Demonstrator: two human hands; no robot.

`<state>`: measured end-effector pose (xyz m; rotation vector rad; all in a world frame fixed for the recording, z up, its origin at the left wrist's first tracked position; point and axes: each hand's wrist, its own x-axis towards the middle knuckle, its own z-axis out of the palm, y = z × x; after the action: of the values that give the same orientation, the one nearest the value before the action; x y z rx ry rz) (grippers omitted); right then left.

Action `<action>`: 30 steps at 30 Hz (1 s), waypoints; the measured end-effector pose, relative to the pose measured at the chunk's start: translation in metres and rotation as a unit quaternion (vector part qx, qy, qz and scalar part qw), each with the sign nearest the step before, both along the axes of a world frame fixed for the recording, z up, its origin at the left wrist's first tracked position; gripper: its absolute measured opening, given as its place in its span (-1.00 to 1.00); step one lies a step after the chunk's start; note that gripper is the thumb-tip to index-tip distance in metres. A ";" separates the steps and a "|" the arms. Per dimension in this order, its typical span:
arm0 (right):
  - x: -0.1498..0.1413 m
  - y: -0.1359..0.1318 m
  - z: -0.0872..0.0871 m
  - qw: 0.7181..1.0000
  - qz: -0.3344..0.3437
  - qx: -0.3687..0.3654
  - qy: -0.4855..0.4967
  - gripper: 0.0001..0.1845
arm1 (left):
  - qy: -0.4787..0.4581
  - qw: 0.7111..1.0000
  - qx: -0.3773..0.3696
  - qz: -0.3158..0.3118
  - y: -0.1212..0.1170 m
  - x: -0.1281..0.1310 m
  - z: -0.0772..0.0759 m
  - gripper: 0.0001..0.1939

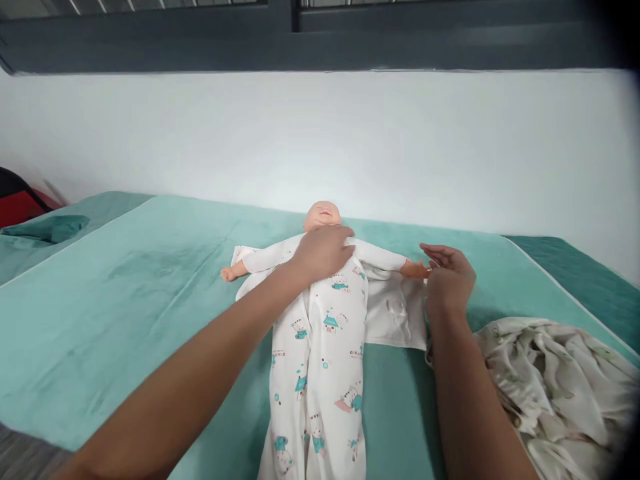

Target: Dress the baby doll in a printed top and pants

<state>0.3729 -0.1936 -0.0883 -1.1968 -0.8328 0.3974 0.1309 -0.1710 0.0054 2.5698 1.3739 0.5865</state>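
A baby doll (pixel 323 215) lies on its back, arms spread to both sides. It wears a white long-sleeved top, and a white printed baby garment (pixel 330 320) covers its front and legs. My left hand (pixel 327 252) rests on the doll's upper chest, fingers bent over the clothing; what lies under them is hidden. To the right, my right hand (pixel 450 277) is at the end of the outstretched doll's arm, fingers closed by the doll's small hand (pixel 416 269). A white cloth panel (pixel 395 313) lies flat beneath that arm, its right edge close to my wrist.
A green padded sheet (pixel 150 300) covers the bed, with a white wall (pixel 320 133) behind. Crumpled pale patterned cloth (pixel 560 380) lies beside my right forearm. A red and black item (pixel 20 200) is at the far left. A dark window frame (pixel 280 40) runs along the top.
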 end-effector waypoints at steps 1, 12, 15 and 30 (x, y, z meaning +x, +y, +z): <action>-0.008 -0.001 0.000 0.998 0.003 -0.016 -0.054 -0.56 | -0.066 0.998 0.005 0.022 -0.005 -0.015 -0.006 -0.66; -0.091 -0.021 0.017 0.920 0.246 -0.085 -0.293 -0.60 | -0.407 0.898 -0.141 0.084 -0.033 -0.083 -0.069 -0.57; -0.090 -0.022 0.018 0.916 0.270 -0.114 -0.273 -0.54 | -0.409 0.897 -0.148 0.077 -0.031 -0.083 -0.068 -0.58; -0.098 -0.033 0.018 0.955 0.240 -0.015 -0.171 -0.67 | -0.342 0.932 0.095 0.077 -0.040 -0.073 -0.077 -0.81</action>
<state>0.2749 -0.2263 -0.0704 -1.0977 -1.4342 0.6071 0.0582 -0.2105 -0.0714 2.0477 1.2947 1.5261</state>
